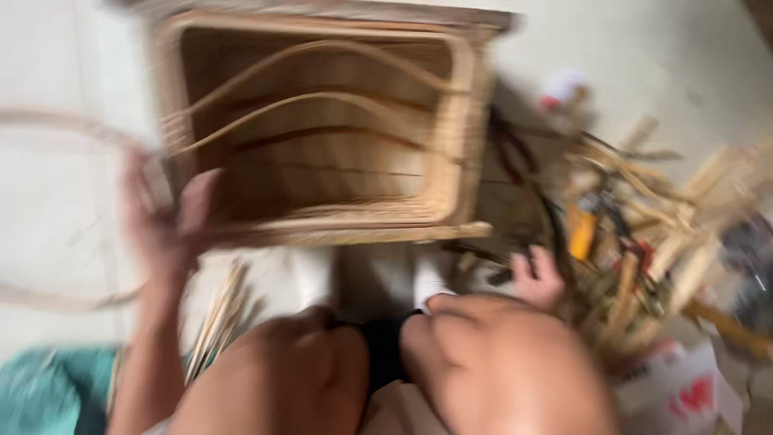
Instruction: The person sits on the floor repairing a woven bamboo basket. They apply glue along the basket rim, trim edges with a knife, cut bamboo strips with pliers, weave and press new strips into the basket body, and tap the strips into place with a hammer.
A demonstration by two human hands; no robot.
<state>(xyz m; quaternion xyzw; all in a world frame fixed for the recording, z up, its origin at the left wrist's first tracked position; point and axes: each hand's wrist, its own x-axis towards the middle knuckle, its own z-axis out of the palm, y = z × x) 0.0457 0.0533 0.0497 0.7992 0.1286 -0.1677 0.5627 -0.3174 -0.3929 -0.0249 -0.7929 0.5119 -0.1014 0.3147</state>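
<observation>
**Inspector:** State the position of the woven basket [322,129].

**Assistant:** It sits on the pale floor [48,201] ahead of the person's knees, open side to the camera, two bent cane strips arching across its inside. The picture is motion-blurred, so fine detail is lost.

**Inspector:** Left hand?

**Assistant:** The left hand [165,217] is at the basket's near-left corner, thumb up over the rim, fingers wrapped on the outer wall. It grips that edge.

**Inspector:** Right hand?

**Assistant:** The right hand [538,278] is low by the basket's near-right corner, at the edge of a heap of cane offcuts and tools [644,234]. Fingers are curled; whether they pinch anything, I cannot tell.

**Inspector:** Room to move?

**Assistant:** Bare floor lies left of the basket, crossed only by a loose cane loop [56,125]. The right side is crowded by the heap. A bundle of thin splints [217,318] lies just beside the left knee, with teal cloth [52,387] at the lower-left edge.
</observation>
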